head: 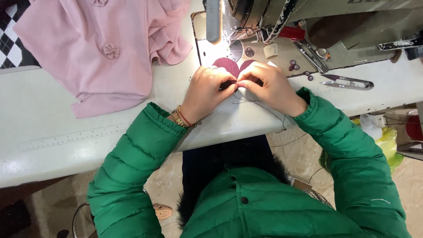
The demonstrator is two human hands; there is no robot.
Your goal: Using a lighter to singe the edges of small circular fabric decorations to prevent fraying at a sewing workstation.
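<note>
While the dark red fabric piece (pixel 228 68) lies on the table (pixel 53 110) before the sewing machine (pixel 282 26), your left hand (pixel 206 90) and right hand (pixel 271 86) both pinch its near edge; dark thread (pixel 264 108) trails loose, snips (pixel 348 82) lie unused at right.

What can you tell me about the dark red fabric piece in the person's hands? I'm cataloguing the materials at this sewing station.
The dark red fabric piece looks like ribbed or textured cloth, showing as two rounded lobes, rather heart-like. It lies flat on the white table just in front of the sewing machine. The left hand and right hand pinch its near edge together, hiding the lower part. Dark thread trails from it toward the table's edge.
</note>
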